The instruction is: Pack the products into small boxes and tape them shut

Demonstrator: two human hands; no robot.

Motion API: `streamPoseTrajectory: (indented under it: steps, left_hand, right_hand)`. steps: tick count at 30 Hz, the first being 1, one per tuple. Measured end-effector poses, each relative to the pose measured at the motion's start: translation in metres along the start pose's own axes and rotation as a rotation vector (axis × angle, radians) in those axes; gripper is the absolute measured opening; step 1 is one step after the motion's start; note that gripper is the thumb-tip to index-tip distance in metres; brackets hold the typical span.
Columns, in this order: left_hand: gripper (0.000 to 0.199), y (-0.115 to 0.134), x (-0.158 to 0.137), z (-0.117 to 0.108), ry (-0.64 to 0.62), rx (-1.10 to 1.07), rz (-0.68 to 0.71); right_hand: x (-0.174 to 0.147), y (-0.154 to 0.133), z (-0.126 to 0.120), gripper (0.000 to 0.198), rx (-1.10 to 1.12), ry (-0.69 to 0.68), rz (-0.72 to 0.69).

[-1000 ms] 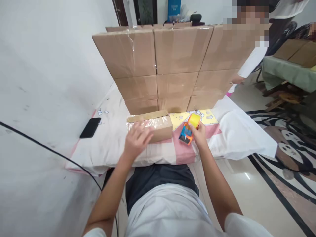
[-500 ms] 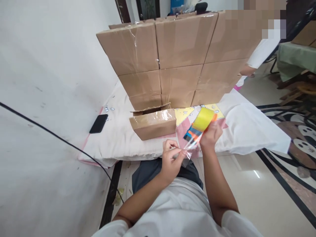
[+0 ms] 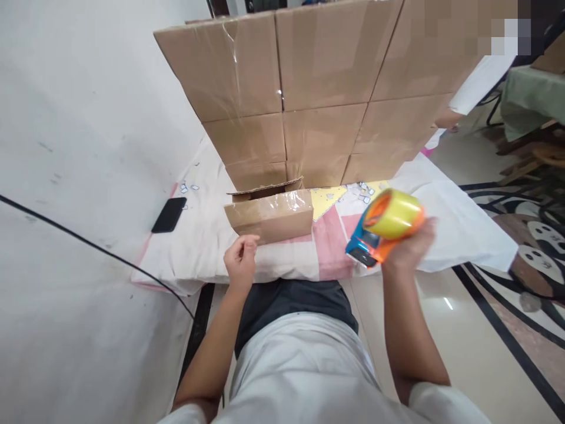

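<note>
My right hand (image 3: 408, 250) is wrapped round a blue and orange tape dispenser (image 3: 379, 232), which carries a yellow roll of tape. It is held above the cloth-covered surface, right of a small cardboard box. That box (image 3: 276, 222) has clear tape along its upper front edge and a raised flap at its back. Just in front of the box's left part is my left hand (image 3: 241, 259). Its fingers are closed, and whatever may be between them cannot be made out. I see no strip of tape running between the two hands.
Stacked cardboard boxes (image 3: 324, 132) form a wall behind the small box. A black phone (image 3: 169, 215) lies on the patterned cloth (image 3: 331, 247) at the left, near the wall. At the far right, another person's arm (image 3: 448, 118) is beside the stack. A black cable (image 3: 97, 253) crosses the left side.
My hands have moved apart: the left to the left in front of the small box, the right to the right with the tape dispenser. The clear strip between them no longer shows.
</note>
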State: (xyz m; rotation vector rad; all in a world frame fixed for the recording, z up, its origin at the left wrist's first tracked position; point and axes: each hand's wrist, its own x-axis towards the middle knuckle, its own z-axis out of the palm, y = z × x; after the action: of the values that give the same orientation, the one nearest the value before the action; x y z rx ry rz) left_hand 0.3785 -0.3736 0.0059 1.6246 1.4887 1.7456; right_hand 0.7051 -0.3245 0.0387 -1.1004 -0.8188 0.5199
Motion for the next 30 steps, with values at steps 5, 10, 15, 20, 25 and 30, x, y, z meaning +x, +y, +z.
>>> streamPoseTrajectory:
  steps: [5, 10, 15, 20, 25, 30]
  left_hand:
    - [0.034, 0.029, 0.016, 0.014, -0.045, -0.273, -0.122]
    - [0.027, 0.038, 0.014, 0.008, -0.201, -0.134, -0.083]
    - [0.025, 0.037, -0.001, 0.005, -0.369, -0.011, 0.026]
    - [0.034, 0.03, -0.015, -0.001, -0.411, -0.056, -0.163]
    - [0.049, 0.028, 0.004, -0.017, -0.042, 0.304, -0.139]
    - [0.084, 0.031, 0.053, -0.011, -0.024, 0.812, 0.346]
  right_hand:
    - [0.029, 0.058, 0.033, 0.059, -0.176, -0.384, 0.282]
    - [0.014, 0.012, 0.014, 0.071, -0.625, -0.099, -0.11]
    - [-0.055, -0.072, 0.066, 0.03, -0.493, -0.941, -0.533]
    - [-0.084, -0.09, 0.1, 0.019, -0.527, -1.063, -0.715]
    - [-0.057, -0.108, 0.094, 0.011, -0.302, -0.89, -0.644]
    - [-0.023, -0.129, 0.141, 0.016, -0.373, -1.208, -0.637]
